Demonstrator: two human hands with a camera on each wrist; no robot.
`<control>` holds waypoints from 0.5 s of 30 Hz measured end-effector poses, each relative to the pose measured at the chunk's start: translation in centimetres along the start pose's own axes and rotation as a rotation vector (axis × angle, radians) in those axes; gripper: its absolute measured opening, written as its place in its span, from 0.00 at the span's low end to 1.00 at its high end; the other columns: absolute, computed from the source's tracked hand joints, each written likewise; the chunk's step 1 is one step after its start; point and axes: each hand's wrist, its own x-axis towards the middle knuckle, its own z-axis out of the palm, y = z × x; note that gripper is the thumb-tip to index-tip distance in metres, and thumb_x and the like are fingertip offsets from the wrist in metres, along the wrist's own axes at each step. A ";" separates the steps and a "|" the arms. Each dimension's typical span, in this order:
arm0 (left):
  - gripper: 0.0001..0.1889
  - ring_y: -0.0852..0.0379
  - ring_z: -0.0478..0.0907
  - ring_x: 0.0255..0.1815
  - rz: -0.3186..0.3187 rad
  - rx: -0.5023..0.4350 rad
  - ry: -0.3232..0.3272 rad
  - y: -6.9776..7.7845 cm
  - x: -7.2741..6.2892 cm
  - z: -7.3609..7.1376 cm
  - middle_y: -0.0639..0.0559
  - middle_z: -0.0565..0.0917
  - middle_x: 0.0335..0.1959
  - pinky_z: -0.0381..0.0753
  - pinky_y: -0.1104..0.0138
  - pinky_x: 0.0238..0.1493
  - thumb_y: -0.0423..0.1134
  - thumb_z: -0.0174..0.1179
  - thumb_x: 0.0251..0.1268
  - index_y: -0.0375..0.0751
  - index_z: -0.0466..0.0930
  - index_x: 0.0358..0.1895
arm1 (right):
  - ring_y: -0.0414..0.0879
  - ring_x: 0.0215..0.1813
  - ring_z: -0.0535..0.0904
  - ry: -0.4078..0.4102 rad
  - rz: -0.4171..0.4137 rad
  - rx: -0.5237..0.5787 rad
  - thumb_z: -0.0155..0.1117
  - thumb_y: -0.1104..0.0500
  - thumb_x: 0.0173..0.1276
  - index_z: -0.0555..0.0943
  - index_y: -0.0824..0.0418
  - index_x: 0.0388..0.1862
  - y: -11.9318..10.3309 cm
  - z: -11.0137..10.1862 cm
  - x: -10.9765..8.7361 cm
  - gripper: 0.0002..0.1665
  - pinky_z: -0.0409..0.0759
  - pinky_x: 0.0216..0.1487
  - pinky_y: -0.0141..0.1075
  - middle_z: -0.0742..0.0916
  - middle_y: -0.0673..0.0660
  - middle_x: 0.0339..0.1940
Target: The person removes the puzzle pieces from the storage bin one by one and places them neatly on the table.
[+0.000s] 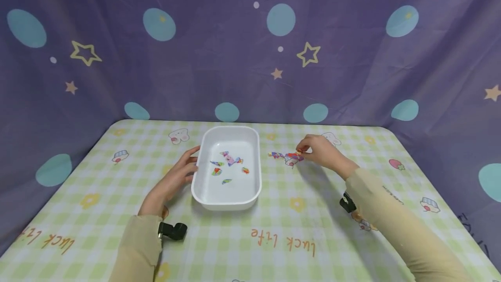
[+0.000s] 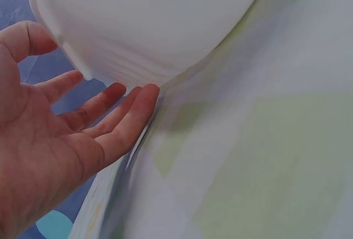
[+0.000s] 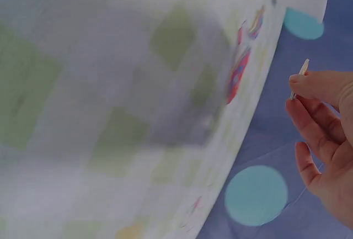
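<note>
A white rectangular tray [image 1: 226, 206] stands left of the table's middle, with several small, flat, multicoloured pieces [image 1: 229, 159] scattered on its floor. My left hand [image 1: 175, 181] rests against the tray's left side. In the left wrist view its fingers [image 2: 144, 106] reach loosely to the white wall, not curled round it. To the right of the tray, my right hand [image 1: 324, 151] pinches a thin flat piece [image 3: 305, 67] between thumb and fingertips, seen nearly edge-on in the right wrist view. Just beneath and left of that hand, more multicoloured flat pieces [image 1: 276, 156] lie on the table.
A green-and-white checked cloth [image 1: 250, 260] with printed cakes, flowers and lettering covers the table. Behind and beside it hangs a purple curtain [image 1: 219, 64] with stars and blue dots. Each wrist carries a small black device [image 1: 174, 231].
</note>
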 end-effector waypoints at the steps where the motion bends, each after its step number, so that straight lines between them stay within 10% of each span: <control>1: 0.35 0.42 0.62 0.62 0.001 -0.001 0.000 0.0 0.0 0.0 0.39 0.55 0.66 0.71 0.58 0.55 0.36 0.44 0.61 0.56 0.43 0.72 | 0.47 0.37 0.81 -0.001 0.005 -0.007 0.67 0.67 0.51 0.84 0.63 0.34 0.3 0.1 -0.1 0.09 0.78 0.42 0.41 0.83 0.54 0.31; 15: 0.36 0.43 0.63 0.61 -0.014 -0.001 0.017 0.2 -0.1 0.2 0.41 0.56 0.66 0.70 0.57 0.55 0.36 0.44 0.61 0.58 0.43 0.72 | 0.49 0.35 0.81 -0.055 0.123 0.006 0.66 0.67 0.52 0.83 0.65 0.33 4.0 1.0 -0.7 0.08 0.78 0.41 0.42 0.86 0.56 0.31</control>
